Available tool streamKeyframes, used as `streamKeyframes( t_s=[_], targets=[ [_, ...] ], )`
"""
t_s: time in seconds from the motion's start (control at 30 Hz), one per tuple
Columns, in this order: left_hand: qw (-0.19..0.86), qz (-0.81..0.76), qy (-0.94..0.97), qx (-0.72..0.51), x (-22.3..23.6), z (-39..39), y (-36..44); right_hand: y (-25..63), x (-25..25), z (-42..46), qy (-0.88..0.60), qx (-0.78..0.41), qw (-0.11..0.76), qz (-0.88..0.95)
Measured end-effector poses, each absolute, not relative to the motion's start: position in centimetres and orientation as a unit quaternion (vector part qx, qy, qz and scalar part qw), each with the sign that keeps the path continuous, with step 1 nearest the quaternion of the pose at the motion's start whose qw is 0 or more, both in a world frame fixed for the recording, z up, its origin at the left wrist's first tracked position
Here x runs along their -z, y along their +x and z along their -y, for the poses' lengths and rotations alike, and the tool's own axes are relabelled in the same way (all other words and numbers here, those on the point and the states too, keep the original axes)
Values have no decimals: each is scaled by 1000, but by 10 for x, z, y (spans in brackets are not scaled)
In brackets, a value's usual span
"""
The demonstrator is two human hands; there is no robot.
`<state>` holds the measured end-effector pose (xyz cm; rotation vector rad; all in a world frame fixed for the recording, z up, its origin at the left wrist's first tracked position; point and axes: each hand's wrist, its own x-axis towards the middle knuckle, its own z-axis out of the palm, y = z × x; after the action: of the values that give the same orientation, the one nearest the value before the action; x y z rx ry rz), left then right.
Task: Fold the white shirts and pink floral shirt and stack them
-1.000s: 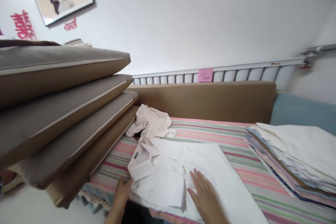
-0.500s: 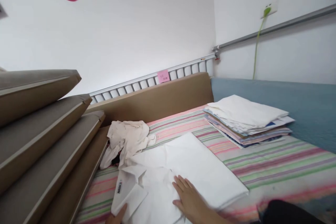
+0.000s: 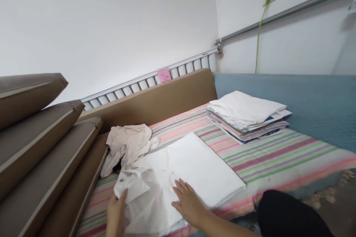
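Observation:
A white shirt (image 3: 147, 196) lies partly spread on the striped bed cover. My left hand (image 3: 116, 209) is closed on its left edge, fingers pinching the fabric, which is lifted and creased there. Palm down, my right hand (image 3: 190, 203) presses on the shirt's right part with fingers stretched out. A flat, squared white section (image 3: 204, 168) extends beyond the right hand; whether it is the same cloth or another piece beneath, I cannot tell. Just behind the shirt is a crumpled off-white garment (image 3: 130, 142).
A stack of folded clothes (image 3: 247, 111) sits at the right on the striped cover (image 3: 261, 159). Thick brown cushions (image 3: 47, 155) are piled at the left. A brown backrest (image 3: 161, 100) and a blue one (image 3: 278, 92) border the far sides. My dark-clad knee (image 3: 286, 211) shows at lower right.
My left hand has come further into view and raised the shirt's left edge, covering most of the printed lettering. The right hand stays flat on the cloth. The view has shifted slightly right.

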<state>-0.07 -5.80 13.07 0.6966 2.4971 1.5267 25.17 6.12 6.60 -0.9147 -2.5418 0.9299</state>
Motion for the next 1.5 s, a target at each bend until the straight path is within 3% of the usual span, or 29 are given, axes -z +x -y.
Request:
streamKeyframes(
  t_s=[0.1,0.2,0.3,0.4,0.53,0.67,0.87,0.97,1.13,1.33,1.5],
  targets=[
    [1,-858,357,-370,-195,14,50,251,-75,-78,-317,-431,173,827],
    [-64,-872,439,-207,-235,-44,130,269,-97,-112,-297,-629,239,677],
    [-41,-841,521,-139,-230,-98,219,307,-117,-157,-278,-788,286,468],
    [35,-800,590,-101,-195,-129,284,347,-117,-194,-275,-844,287,360],
    [107,-721,663,-167,-151,-124,288,370,-91,-215,-360,-822,272,347],
    [71,-730,632,-251,-124,-91,224,363,-77,-221,-408,-777,286,384],
    [-22,-791,591,-155,-65,-51,185,362,-88,-234,-409,-584,389,583],
    [-48,-809,572,-128,-45,-47,200,369,-80,-239,-462,-525,354,621],
    [-66,-816,561,-125,-57,-57,201,373,-65,-247,-491,-511,305,637],
    [-95,-777,588,-204,-101,-105,131,376,-66,-247,-495,-501,295,646],
    [-89,-757,604,-232,-104,-153,86,379,-67,-248,-502,-481,279,662]
  ],
)
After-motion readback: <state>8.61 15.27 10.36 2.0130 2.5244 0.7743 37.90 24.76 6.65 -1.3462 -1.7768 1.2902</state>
